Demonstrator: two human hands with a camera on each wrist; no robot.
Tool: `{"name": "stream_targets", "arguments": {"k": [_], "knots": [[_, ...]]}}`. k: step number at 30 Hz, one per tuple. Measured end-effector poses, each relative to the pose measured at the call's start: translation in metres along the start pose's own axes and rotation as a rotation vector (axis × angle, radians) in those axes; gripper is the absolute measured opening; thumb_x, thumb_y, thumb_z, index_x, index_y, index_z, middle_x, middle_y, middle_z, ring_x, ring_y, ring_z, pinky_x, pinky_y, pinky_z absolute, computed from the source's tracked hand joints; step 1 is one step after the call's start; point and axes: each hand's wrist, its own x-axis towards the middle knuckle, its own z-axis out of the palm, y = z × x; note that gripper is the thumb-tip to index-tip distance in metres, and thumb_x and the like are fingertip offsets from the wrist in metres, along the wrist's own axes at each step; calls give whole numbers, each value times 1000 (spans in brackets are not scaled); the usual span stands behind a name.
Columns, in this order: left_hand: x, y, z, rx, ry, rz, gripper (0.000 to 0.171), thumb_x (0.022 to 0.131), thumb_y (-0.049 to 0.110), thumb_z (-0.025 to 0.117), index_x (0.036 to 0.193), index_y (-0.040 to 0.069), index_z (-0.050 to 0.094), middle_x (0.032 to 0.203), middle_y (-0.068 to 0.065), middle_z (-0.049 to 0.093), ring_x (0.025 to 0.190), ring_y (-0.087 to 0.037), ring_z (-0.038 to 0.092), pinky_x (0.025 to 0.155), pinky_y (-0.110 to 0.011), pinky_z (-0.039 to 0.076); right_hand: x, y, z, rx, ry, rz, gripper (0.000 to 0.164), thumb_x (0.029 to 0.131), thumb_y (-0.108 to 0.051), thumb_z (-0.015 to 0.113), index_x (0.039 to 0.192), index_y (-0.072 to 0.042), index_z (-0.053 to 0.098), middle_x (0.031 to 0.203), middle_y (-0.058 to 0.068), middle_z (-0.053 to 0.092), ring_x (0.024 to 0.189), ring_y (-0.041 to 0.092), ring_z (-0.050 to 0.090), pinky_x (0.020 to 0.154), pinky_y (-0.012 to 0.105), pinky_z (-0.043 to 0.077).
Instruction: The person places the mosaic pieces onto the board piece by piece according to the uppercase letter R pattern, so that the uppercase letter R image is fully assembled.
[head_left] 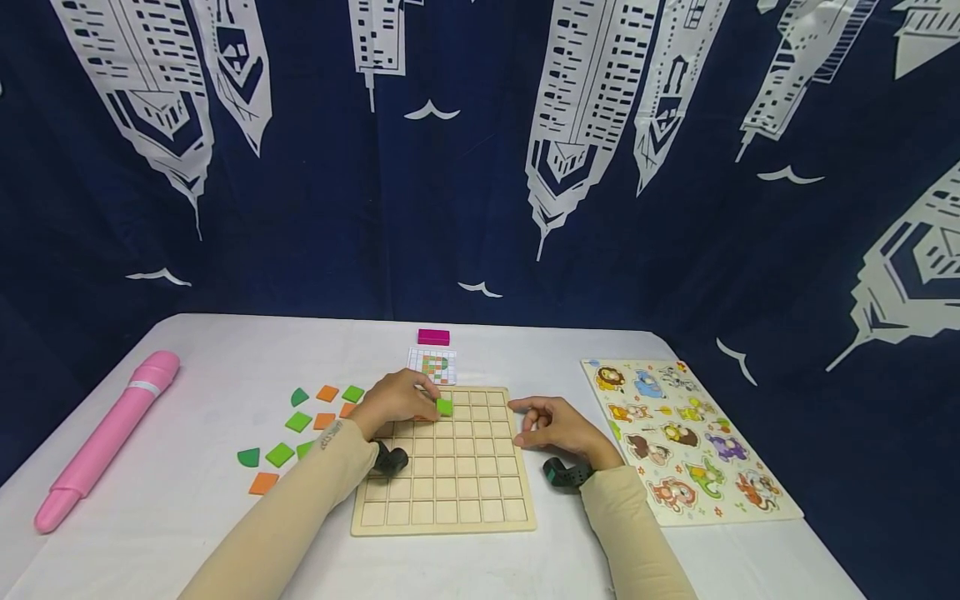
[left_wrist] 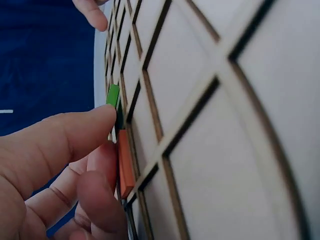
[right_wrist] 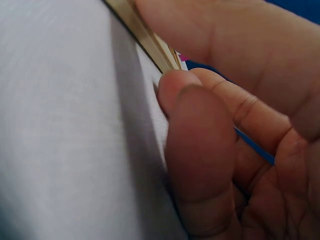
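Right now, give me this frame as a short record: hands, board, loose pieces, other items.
left hand: fingers at a green tile on the far part of the board; grip unclear
right hand: fingers at the board's right edge
board: wooden grid; orange tile near the green one
loose pieces: green and orange, left of board
beyond board: card, magenta block
far left: pink tube
right: animal puzzle
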Motion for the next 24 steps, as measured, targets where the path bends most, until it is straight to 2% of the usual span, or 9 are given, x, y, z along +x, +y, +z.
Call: {"name": "stream_targets", "arguments": {"k": [6, 15, 24], "knots": [[0, 0, 2, 34, -1, -7, 26, 81, 19, 92, 105, 17, 82, 95, 6, 79, 87, -16, 66, 77, -36, 49, 1, 2, 0, 0, -4, 0, 61, 90, 6, 80, 143, 20, 54, 88, 0, 66, 65, 6, 48, 63, 19, 45], [-3, 1, 2, 41, 0, -5, 25, 79, 18, 92, 101, 18, 81, 90, 7, 75, 89, -15, 65, 79, -36, 49, 1, -1, 0, -17, 11, 27, 63, 89, 5, 82, 144, 18, 55, 88, 0, 65, 67, 7, 47, 62, 19, 42], [-5, 5, 2, 92, 4, 6, 23, 80, 20, 93, 100, 19, 80, 87, 8, 75, 86, -14, 65, 72, -34, 48, 0, 0, -1, -22, 13, 29, 63, 89, 5, 82, 144, 18, 55, 88, 1, 65, 67, 8, 46, 62, 19, 40]]}}
